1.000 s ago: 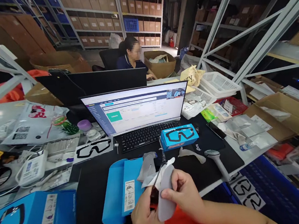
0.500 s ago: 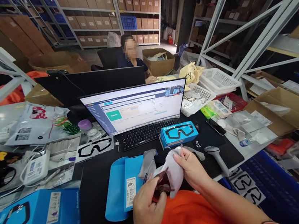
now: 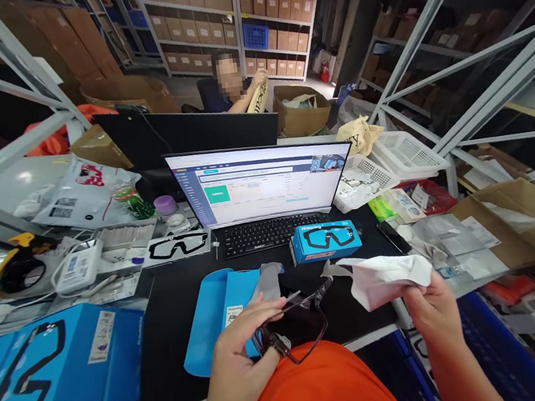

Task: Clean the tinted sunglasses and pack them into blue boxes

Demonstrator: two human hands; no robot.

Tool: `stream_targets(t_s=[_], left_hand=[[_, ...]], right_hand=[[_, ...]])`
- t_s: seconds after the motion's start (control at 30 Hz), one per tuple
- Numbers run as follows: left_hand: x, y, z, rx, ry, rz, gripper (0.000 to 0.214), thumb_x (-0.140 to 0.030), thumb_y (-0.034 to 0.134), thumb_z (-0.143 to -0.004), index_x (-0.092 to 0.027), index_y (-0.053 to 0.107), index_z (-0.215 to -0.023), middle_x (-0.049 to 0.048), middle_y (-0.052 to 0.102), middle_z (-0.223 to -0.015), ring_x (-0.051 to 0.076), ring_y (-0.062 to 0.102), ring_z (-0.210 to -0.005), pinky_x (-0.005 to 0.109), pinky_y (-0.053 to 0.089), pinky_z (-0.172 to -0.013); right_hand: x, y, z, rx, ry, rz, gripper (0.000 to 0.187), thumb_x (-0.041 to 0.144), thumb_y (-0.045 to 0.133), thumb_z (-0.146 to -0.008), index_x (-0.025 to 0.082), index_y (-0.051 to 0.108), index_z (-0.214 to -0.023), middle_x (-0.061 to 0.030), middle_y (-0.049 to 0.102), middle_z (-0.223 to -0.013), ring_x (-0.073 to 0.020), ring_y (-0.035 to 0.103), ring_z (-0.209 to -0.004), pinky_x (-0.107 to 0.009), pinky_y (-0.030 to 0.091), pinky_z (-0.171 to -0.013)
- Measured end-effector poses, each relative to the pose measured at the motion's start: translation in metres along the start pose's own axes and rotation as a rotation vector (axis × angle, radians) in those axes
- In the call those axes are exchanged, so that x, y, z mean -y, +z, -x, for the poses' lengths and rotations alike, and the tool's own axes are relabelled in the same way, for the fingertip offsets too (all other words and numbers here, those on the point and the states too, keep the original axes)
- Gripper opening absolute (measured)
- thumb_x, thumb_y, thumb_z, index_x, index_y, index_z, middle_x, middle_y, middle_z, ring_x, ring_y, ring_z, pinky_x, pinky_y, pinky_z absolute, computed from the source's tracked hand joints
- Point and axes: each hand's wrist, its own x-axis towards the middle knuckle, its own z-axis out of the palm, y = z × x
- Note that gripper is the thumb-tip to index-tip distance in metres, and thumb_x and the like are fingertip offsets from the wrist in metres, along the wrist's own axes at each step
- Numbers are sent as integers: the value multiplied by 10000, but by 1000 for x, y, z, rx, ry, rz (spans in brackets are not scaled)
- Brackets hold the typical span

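My left hand is closed on a pair of dark-framed glasses, fingers above and thumb below, just over the table's front edge. Off to the right, my right hand pinches a white cloth that hangs out toward the left, apart from the glasses. Behind my left hand lie an open blue case and a blue box with a grey pouch on it. A closed blue glasses box sits in front of the keyboard.
A monitor stands behind the keyboard. Large blue boxes fill the front left, near a white device. White baskets and an open carton are at the right. Across the table, a co-worker holds up a printed bag.
My right hand has drawn the cloth away from the glasses to the right. The glasses stay in my left hand, now in plain sight. The co-worker has raised a bag.
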Motion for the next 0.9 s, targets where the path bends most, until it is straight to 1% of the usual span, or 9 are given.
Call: stream_targets(t_s=[0.13,0.33,0.4,0.5,0.63,0.7,0.77,0.83,0.9], left_hand=[[-11,-1,-5,-9,68,-57,397,-85,593,-705,-275,762,-1011,23,775,-1113,301,655,-1197,496,546,-1024],[-21,-2,-10,-24,137,-64,393,-68,577,-695,-266,762,-980,22,785,-1076,269,703,-1121,459,564,-1004],[-23,0,-11,-16,145,-72,371,-73,586,-706,-261,761,-972,27,786,-1072,256,722,-1078,446,571,-994],[-26,2,-11,19,166,-93,357,-68,599,-712,-256,758,-970,33,783,-1084,236,737,-1033,418,581,-983],[-28,1,-8,61,218,-176,423,-37,581,-693,-259,751,-1010,26,771,-1100,217,725,-1037,435,531,-1053],[-27,1,-6,70,240,-228,455,-36,582,-693,-264,744,-1051,24,762,-1130,220,713,-1070,434,527,-1058],[-24,2,-6,40,257,-269,453,-50,595,-702,-249,734,-1084,31,766,-1128,227,713,-1075,416,551,-1027],[-21,4,-6,-35,291,-313,413,-66,605,-717,-223,729,-1078,40,787,-1052,227,735,-1009,384,593,-952],[-19,5,-8,-91,342,-383,357,-76,597,-737,-207,728,-1043,40,797,-971,222,753,-915,356,622,-853]], right_hand=[[3,-4,-1,-17,-13,-111,195,231,718,-781,202,735,-974,-73,778,-877,-252,739,-763,-319,598,-650],[27,18,4,58,-50,-70,238,392,744,-810,205,741,-956,-55,730,-760,-212,667,-659,-288,547,-585],[40,29,5,167,-50,-24,253,455,728,-826,210,743,-884,-37,678,-675,-206,621,-631,-296,517,-589],[58,47,3,450,-127,59,318,491,733,-822,220,675,-665,-14,574,-577,-189,534,-583,-300,453,-580],[75,65,-9,786,-225,165,361,398,721,-864,218,542,-608,-1,557,-632,-161,477,-620,-277,395,-606],[78,70,-15,934,-169,171,356,344,724,-868,215,496,-628,19,535,-646,-141,451,-622,-258,369,-600],[77,74,-19,1035,-24,106,378,314,744,-845,215,439,-643,42,490,-653,-121,414,-609,-238,339,-573],[72,78,-20,1068,171,-14,401,301,742,-829,223,383,-668,54,447,-671,-108,374,-598,-223,318,-543],[67,84,-16,1021,304,-109,416,289,725,-823,231,339,-677,58,415,-674,-103,340,-592,-218,304,-525]])
